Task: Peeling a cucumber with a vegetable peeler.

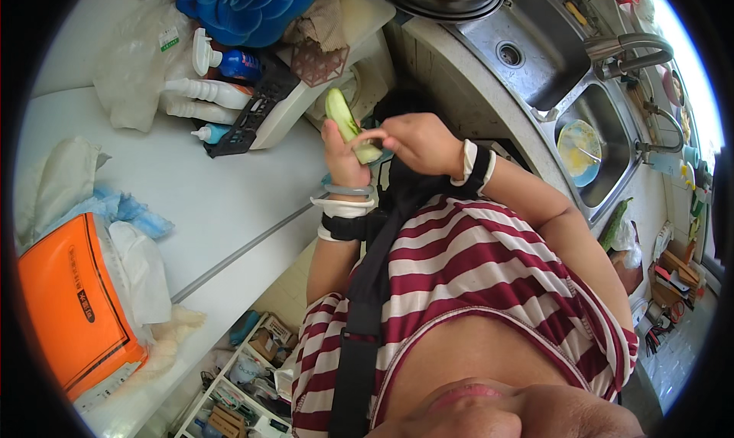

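My left hand (346, 165) holds a pale green cucumber (340, 110), largely peeled, with darker streaks of skin on its side. The cucumber tilts away from me, its near end resting by my palm. My right hand (423, 145) is closed just right of it. From its thumb and fingers a slim curved tan implement (369, 136), shaped like a peeler, reaches across the cucumber's near half. The implement's working edge cannot be made out. Beneath both hands is a dark opening, partly hidden by them.
A white table (229, 197) lies to the left, with an orange tissue pack (80, 306), a plastic bag (137, 65) and a basket of bottles (252, 111). On the right, a double steel sink (533, 54) holds a bowl (579, 151). Another cucumber (615, 225) lies on the counter.
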{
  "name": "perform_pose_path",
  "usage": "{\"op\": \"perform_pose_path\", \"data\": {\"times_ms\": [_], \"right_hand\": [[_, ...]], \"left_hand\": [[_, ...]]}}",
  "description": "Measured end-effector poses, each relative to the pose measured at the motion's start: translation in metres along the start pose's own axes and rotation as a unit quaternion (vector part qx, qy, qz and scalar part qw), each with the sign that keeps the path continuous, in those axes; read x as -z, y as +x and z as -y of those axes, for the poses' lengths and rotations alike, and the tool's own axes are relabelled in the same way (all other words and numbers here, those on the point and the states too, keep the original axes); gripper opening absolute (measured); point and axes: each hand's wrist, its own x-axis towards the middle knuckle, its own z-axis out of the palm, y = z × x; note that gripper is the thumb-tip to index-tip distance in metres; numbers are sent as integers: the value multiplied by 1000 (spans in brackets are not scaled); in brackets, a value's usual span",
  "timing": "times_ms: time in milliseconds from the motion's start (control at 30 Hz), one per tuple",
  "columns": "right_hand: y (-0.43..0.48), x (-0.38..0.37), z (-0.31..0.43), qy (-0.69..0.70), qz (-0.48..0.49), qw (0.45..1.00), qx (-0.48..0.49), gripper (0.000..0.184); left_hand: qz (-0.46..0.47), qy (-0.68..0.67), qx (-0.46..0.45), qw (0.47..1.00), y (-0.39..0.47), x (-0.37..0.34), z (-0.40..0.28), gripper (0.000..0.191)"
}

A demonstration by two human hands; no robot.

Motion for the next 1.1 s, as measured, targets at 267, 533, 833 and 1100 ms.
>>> {"op": "perform_pose_path", "data": {"times_ms": [267,533,833,1100], "right_hand": [[1,-13,-18,-55,-69,994,-62,18],[-7,-12,-3,86,-116,981,-131,19],[-9,8,9,7,-5,1000,-24,18],[-8,10,10,-42,16,999,-12,16]], "left_hand": [[118,20,78,990,-11,-2,-1,44],[141,-79,105,981,-12,-5,-17,54],[26,9,78,997,-8,-13,-21,47],[35,6,35,999,5,-4,-15,36]]}}
